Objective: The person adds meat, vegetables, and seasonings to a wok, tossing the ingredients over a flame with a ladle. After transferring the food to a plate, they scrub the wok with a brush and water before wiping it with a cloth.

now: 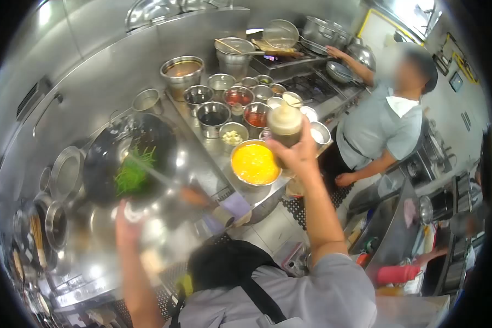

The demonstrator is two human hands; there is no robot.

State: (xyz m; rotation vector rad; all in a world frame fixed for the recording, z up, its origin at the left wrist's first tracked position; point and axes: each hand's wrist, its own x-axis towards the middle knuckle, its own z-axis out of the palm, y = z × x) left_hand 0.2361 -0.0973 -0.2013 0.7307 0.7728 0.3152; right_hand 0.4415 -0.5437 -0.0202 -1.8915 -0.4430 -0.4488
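Note:
A black wok (101, 164) holds bright green chopped stalks (135, 172). My left hand (127, 227), smeared by motion, is closed at the wok's near edge over a white cloth (132, 212). A ladle (194, 197) with a brown handle lies across the wok, its head over the greens and no hand on it. My right hand (298, 156) is wrapped round a squeeze bottle (285, 121) with a pale top and darker lower part. It is raised beside a bowl of yellow liquid, like beaten egg (255, 163).
Several metal pots of sauces and ingredients (238, 98) crowd the counter beyond the bowl. A co-worker (380, 117) stands at the right, one hand on a pan handle at the back stove (306, 82). Strainers (68, 169) hang left of the wok. A purple cloth (235, 206) lies on the counter edge.

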